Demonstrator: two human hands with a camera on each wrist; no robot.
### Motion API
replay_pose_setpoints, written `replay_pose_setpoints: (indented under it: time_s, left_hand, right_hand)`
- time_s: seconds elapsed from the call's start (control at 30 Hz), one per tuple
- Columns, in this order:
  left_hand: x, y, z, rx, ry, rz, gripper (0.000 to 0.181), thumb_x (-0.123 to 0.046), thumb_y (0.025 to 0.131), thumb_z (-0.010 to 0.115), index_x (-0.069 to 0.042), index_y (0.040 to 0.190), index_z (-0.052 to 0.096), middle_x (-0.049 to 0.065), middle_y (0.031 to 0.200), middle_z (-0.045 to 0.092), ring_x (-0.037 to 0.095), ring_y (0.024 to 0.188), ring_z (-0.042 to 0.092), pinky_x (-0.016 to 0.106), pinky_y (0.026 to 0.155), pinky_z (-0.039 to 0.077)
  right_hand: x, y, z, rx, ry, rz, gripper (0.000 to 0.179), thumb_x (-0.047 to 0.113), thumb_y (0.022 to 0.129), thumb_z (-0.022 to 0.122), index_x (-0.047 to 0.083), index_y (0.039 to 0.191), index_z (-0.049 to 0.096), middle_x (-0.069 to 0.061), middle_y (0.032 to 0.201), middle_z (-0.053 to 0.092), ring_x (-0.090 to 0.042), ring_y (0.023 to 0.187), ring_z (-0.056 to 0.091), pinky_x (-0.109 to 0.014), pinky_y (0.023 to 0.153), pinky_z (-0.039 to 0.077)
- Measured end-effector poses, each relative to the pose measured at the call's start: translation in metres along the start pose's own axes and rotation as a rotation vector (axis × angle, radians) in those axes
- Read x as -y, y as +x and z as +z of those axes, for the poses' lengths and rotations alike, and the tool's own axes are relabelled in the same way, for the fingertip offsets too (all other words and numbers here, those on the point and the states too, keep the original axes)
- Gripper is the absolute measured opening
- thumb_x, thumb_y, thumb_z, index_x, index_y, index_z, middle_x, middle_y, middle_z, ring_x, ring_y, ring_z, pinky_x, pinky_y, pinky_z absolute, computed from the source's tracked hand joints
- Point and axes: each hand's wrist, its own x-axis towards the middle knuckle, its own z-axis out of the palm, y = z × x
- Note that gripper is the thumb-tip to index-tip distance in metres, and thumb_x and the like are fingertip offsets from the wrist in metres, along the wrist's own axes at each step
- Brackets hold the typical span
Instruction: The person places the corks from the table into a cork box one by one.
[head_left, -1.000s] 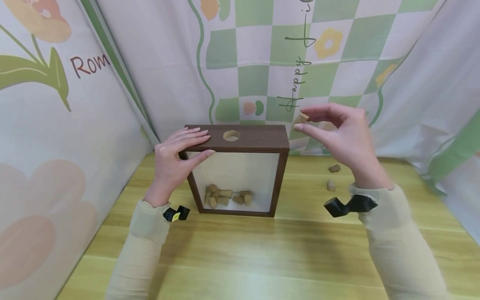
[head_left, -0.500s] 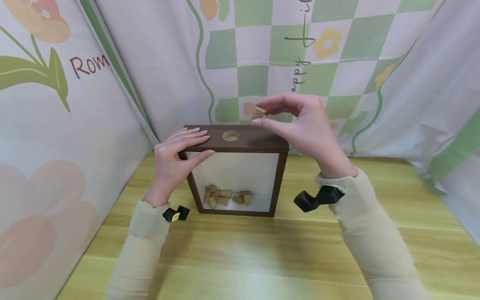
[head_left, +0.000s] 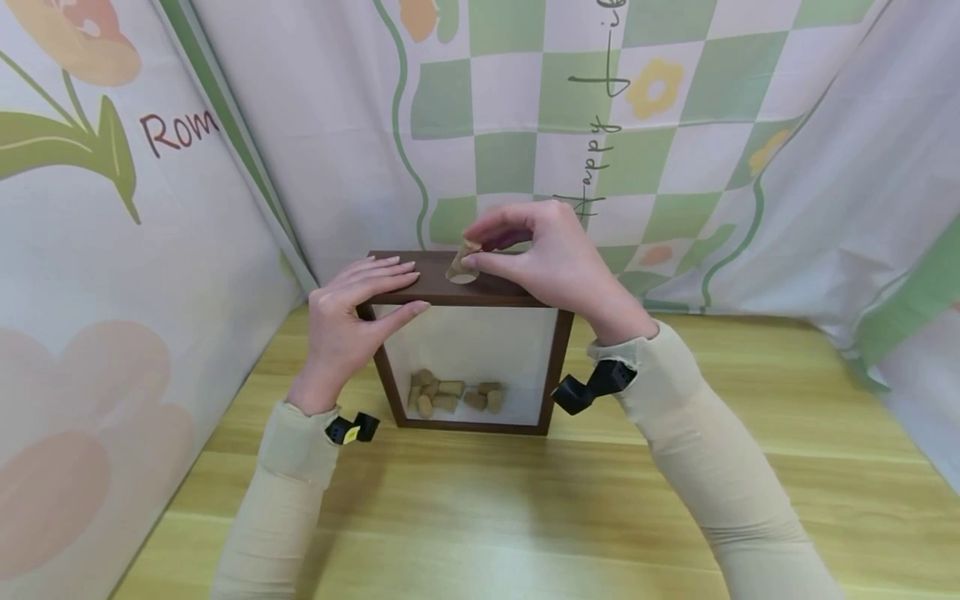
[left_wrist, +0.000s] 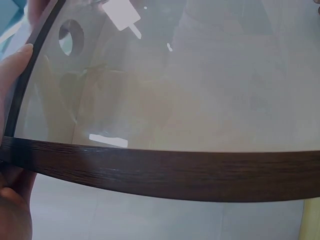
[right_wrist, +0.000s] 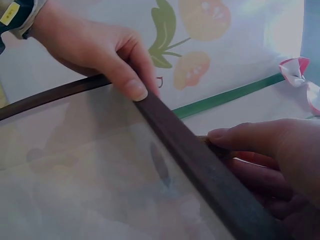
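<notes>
A shadow-box frame (head_left: 480,342) of dark wood with a clear front stands upright on the table. My left hand (head_left: 352,312) grips its upper left corner, fingers over the top and thumb against the front edge. In the right wrist view that thumb (right_wrist: 134,90) lies over the dark rim. Between thumb and fingertips my right hand (head_left: 543,258) pinches a small cork (head_left: 461,260), tilted, its lower end at the round hole (head_left: 464,279) in the frame's top. Several corks (head_left: 446,402) lie inside at the bottom. In the right wrist view the pinched cork is mostly hidden.
The frame stands on a wooden table (head_left: 465,517). A printed curtain (head_left: 510,100) hangs close behind it, and another printed cloth (head_left: 112,275) borders the left side. My right sleeve (head_left: 675,392) covers part of the table to the right.
My right hand has carried the cork leftward, from beside the frame to the hole. Two loose corks on the right of the table are now hidden behind the right arm. The left hand stays put.
</notes>
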Motion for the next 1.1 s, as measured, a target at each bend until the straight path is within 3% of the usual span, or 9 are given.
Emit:
replay_pose_setpoints:
  time_s: [0.2, 0.57, 0.87, 1.1]
  left_hand:
    - [0.0, 0.0, 0.001, -0.011, -0.003, 0.0, 0.039, -0.009, 0.075, 0.093, -0.007, 0.112, 0.08, 0.004, 0.113, 0.075, 0.025, 0.113, 0.068, 0.041, 0.11, 0.044]
    - [0.0, 0.0, 0.001, -0.018, -0.012, 0.011, 0.039, -0.01, 0.074, 0.093, -0.007, 0.112, 0.08, 0.003, 0.113, 0.075, 0.024, 0.112, 0.068, 0.042, 0.109, 0.045]
    - [0.001, 0.0, 0.001, -0.018, -0.016, 0.012, 0.038, -0.012, 0.075, 0.093, -0.006, 0.111, 0.08, 0.005, 0.113, 0.075, 0.024, 0.113, 0.068, 0.042, 0.11, 0.045]
    - [0.002, 0.0, 0.002, -0.026, -0.025, 0.016, 0.038, -0.011, 0.075, 0.092, -0.006, 0.111, 0.08, 0.005, 0.113, 0.075, 0.025, 0.113, 0.068, 0.042, 0.109, 0.045]
  right_hand:
    - [-0.003, -0.001, 0.002, 0.025, -0.037, 0.026, 0.02, 0.022, 0.089, 0.083, 0.012, 0.106, 0.08, 0.003, 0.099, 0.075, -0.008, 0.088, 0.069, -0.026, 0.083, 0.057]
    - [-0.002, -0.004, -0.001, -0.079, 0.017, 0.019, 0.023, 0.027, 0.09, 0.082, 0.014, 0.108, 0.08, 0.002, 0.104, 0.076, -0.008, 0.09, 0.07, -0.029, 0.086, 0.057]
    - [-0.004, -0.018, -0.018, -0.132, 0.037, 0.093, 0.025, 0.03, 0.09, 0.081, 0.016, 0.111, 0.08, 0.006, 0.11, 0.075, -0.01, 0.097, 0.069, -0.03, 0.092, 0.054]
    - [-0.011, -0.038, -0.038, -0.195, -0.024, 0.15, 0.028, 0.031, 0.089, 0.082, 0.018, 0.113, 0.08, 0.004, 0.11, 0.075, -0.012, 0.1, 0.068, -0.025, 0.089, 0.051]
